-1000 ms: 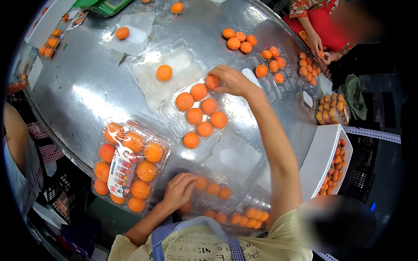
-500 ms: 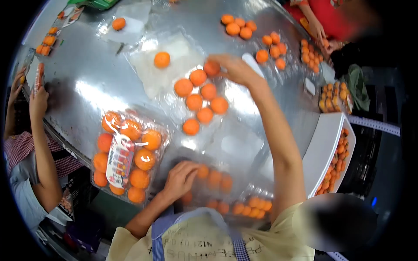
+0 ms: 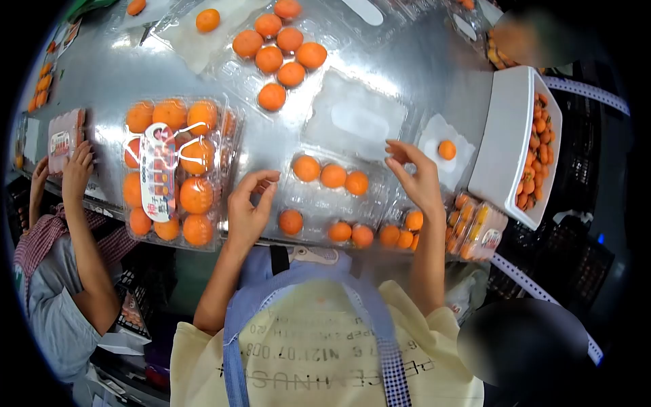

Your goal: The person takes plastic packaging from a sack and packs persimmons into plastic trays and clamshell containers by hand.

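My left hand (image 3: 251, 207) is at the left edge of an open clear plastic tray (image 3: 313, 218), thumb and fingers apart with nothing between them. Inside the tray are several oranges (image 3: 333, 176), some in an upper row and some in a lower one. Over the tray's right side hovers my right hand (image 3: 417, 178), also empty, its thumb spread from its curved fingers. A closed clear box of oranges (image 3: 159, 173) with a printed label stands left of my left hand. Beyond the tray, a group of oranges (image 3: 278, 54) sits in another clear tray.
A white foam box (image 3: 508, 129) of small orange fruit stands at the right, near filled packs (image 3: 477, 227). One orange (image 3: 446, 150) rests on a white sheet. At the left, a co-worker's hand (image 3: 78, 169) touches a labelled pack (image 3: 62, 139).
My right hand has left the orange in the far tray and come back to the near tray. My left hand has moved off the near oranges. The camera view has shifted.
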The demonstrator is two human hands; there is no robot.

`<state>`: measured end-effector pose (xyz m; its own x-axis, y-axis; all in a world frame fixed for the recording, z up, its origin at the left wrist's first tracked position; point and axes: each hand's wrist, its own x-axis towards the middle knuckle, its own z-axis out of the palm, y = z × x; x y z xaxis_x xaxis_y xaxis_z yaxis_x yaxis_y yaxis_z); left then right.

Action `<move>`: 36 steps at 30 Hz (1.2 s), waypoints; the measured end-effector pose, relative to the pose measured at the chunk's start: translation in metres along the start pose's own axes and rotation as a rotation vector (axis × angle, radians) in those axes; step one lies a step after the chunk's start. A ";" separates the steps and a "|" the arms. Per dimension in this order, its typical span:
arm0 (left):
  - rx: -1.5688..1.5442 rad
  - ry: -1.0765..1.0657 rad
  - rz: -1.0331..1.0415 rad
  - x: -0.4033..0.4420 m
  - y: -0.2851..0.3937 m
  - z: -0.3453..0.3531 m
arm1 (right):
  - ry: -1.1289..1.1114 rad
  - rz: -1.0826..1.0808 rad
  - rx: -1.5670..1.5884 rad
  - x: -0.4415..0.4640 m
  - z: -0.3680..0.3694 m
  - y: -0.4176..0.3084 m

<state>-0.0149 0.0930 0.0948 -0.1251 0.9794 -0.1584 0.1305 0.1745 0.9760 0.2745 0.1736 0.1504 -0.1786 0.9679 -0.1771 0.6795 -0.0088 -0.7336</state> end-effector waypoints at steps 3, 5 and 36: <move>0.080 -0.047 -0.012 -0.011 0.000 -0.005 | 0.014 0.088 0.016 -0.057 0.010 0.008; 0.154 -0.094 0.006 -0.019 0.002 -0.006 | 0.006 0.122 0.049 -0.087 0.018 0.010; 0.427 -0.394 0.246 -0.053 0.007 0.000 | 0.201 0.104 -0.539 -0.173 0.077 0.013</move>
<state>-0.0073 0.0422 0.1099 0.3192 0.9458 -0.0597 0.5007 -0.1149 0.8579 0.2596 -0.0131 0.1210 0.0113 0.9979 -0.0635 0.9617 -0.0282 -0.2726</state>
